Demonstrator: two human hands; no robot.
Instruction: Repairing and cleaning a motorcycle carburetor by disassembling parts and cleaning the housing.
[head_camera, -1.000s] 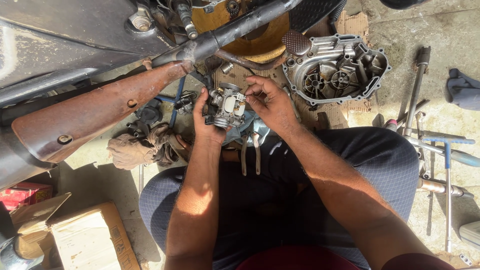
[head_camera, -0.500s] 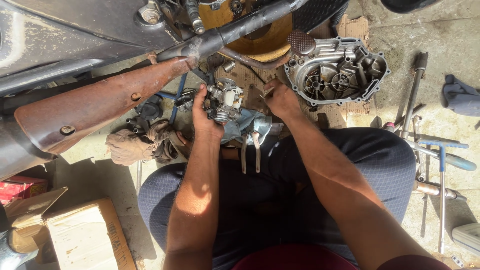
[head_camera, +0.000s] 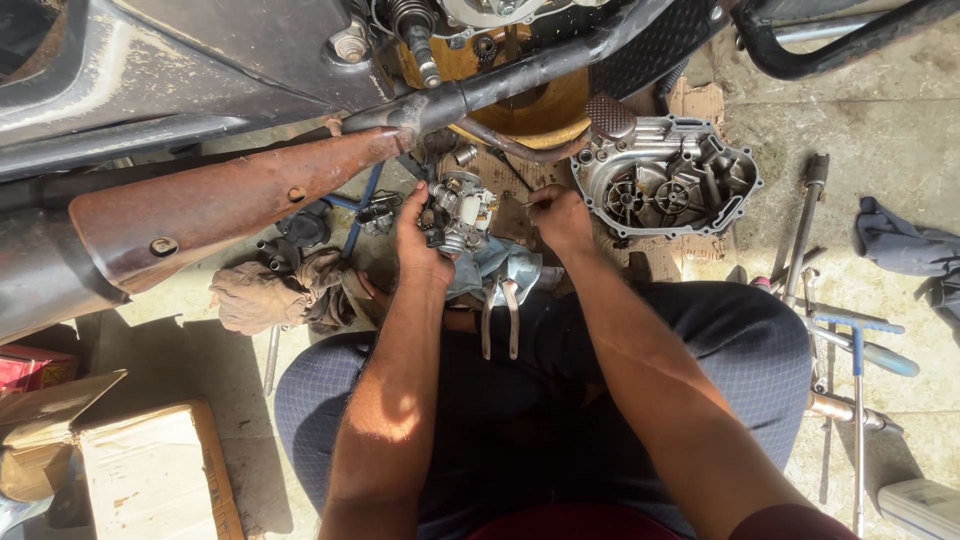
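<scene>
My left hand (head_camera: 420, 235) grips a small silver carburetor (head_camera: 458, 212) held upright just below a motorcycle's frame tube. My right hand (head_camera: 560, 218) sits a little to its right, fingers pinched on a thin metal piece whose tip points left toward the carburetor; what it is I cannot make out. A pair of pliers (head_camera: 500, 315) lies on a blue-grey cloth (head_camera: 500, 265) over my lap, between my forearms. A rusty exhaust pipe (head_camera: 230, 205) runs diagonally to the left of my left hand.
A silver engine cover (head_camera: 665, 180) lies open-side up on cardboard at the right. Long tools and a blue T-handle wrench (head_camera: 856, 360) lie on the concrete at right. A dirty rag (head_camera: 270, 295) sits left, cardboard boxes (head_camera: 150, 470) at bottom left, and a grey cloth (head_camera: 900, 245) far right.
My right hand has come off the carburetor and moved right, now pinching a thin piece. My left hand still holds the carburetor in about the same place.
</scene>
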